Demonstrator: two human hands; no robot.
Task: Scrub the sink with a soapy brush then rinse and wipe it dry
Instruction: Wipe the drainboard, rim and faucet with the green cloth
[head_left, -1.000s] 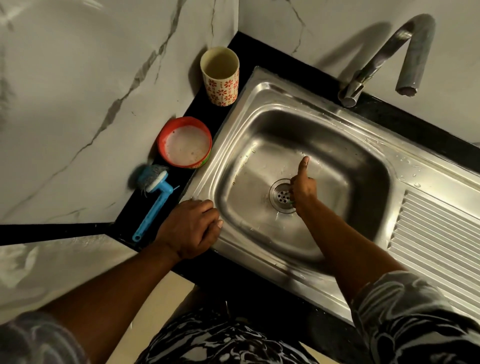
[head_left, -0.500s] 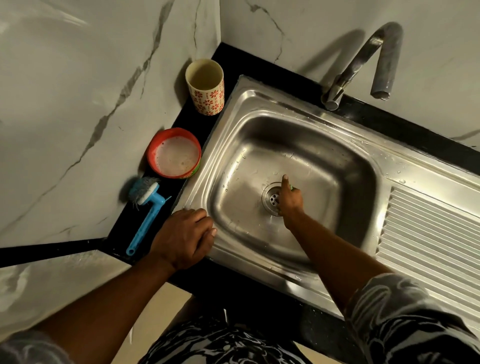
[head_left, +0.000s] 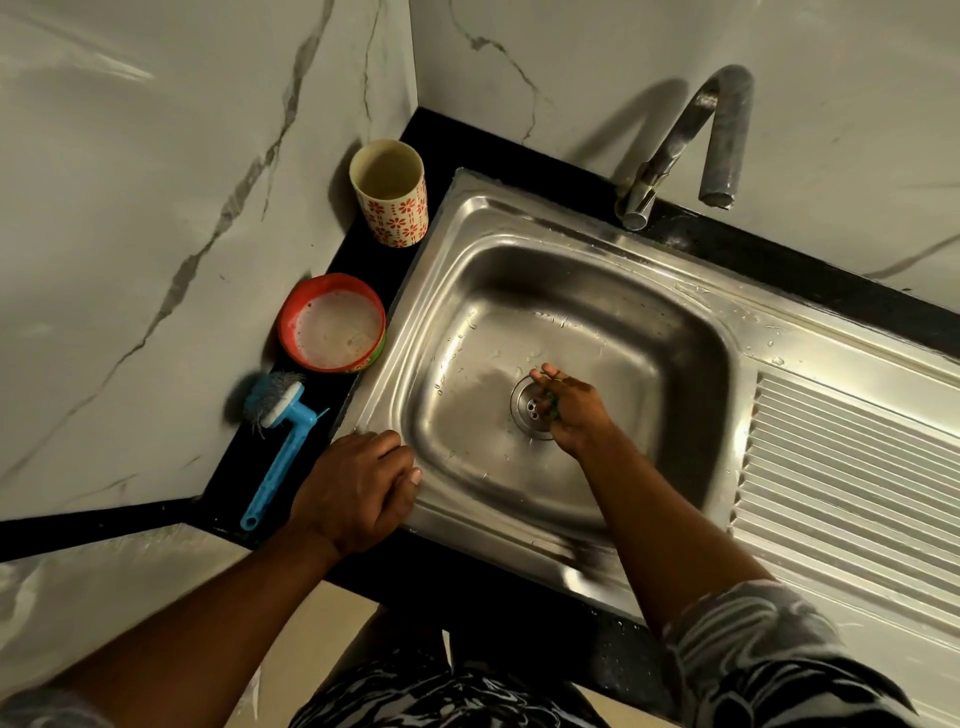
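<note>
A stainless steel sink (head_left: 613, 291) with a round drain (head_left: 530, 410) fills the middle of the view. My right hand (head_left: 574, 413) is down in the basin beside the drain, its fingers curled around a small green scrubber (head_left: 551, 404) that is mostly hidden. My left hand (head_left: 358, 488) rests on the sink's near left rim with fingers loosely bent, holding nothing. A blue-handled brush (head_left: 280, 441) with a wiry head lies on the black counter to the left of the sink. A red bowl (head_left: 332, 323) of soapy white liquid sits just beyond the brush.
A floral cup (head_left: 389, 195) stands in the back left corner against the marble wall. The curved metal tap (head_left: 691, 140) rises behind the sink. A ribbed drainboard (head_left: 852, 467) extends to the right. The black counter edge (head_left: 467, 587) runs along the front.
My right hand has drawn back from the basin's middle to the drain and its raised finger has curled in. The view has shifted slightly. My left hand stays on the rim.
</note>
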